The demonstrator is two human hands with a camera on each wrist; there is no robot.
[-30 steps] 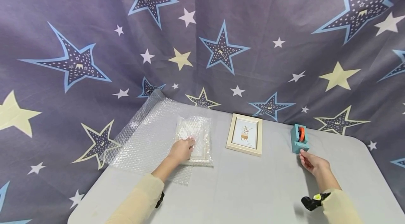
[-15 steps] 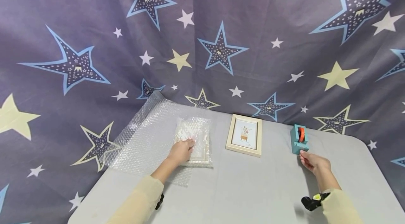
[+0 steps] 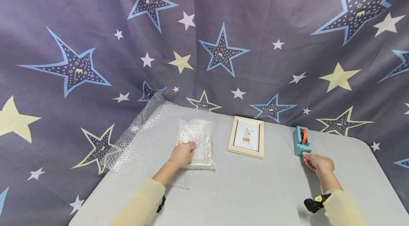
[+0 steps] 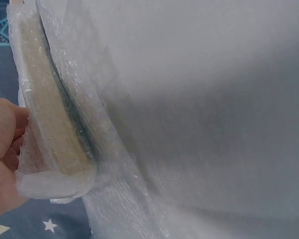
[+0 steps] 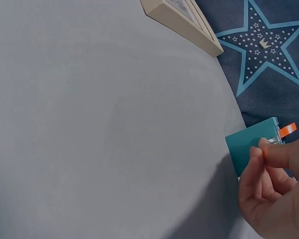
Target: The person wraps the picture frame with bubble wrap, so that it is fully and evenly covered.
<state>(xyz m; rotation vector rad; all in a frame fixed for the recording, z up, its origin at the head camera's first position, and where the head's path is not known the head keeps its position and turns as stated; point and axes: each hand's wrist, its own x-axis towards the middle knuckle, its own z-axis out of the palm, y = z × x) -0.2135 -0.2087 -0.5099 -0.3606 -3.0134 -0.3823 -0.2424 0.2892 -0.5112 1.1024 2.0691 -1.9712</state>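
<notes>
My left hand (image 3: 183, 153) rests with bent fingers on a picture frame wrapped in clear bubble wrap (image 3: 203, 148), on the left half of the table. In the left wrist view the fingers (image 4: 16, 130) curl against the bubble wrap (image 4: 35, 159), and the pale frame edge (image 4: 57, 114) shows through it. At the right, a teal tape dispenser (image 3: 299, 142) with an orange wheel (image 3: 304, 136) stands on the table. My right hand (image 3: 319, 163) is at its front end. Thumb and forefinger pinch together at the cutter, where a shiny bit of clear tape (image 5: 274, 141) shows.
A second picture frame (image 3: 246, 137), cream-edged with a plant picture, lies unwrapped between the hands. Loose bubble wrap (image 3: 140, 144) spreads left of the wrapped frame, its rolled end (image 3: 156, 100) at the back. A star-patterned curtain (image 3: 204, 34) hangs behind the grey table (image 3: 243, 190).
Both hands stay nearly where they were, left on the wrapped frame and right at the tape dispenser. Only the head view has shifted slightly.
</notes>
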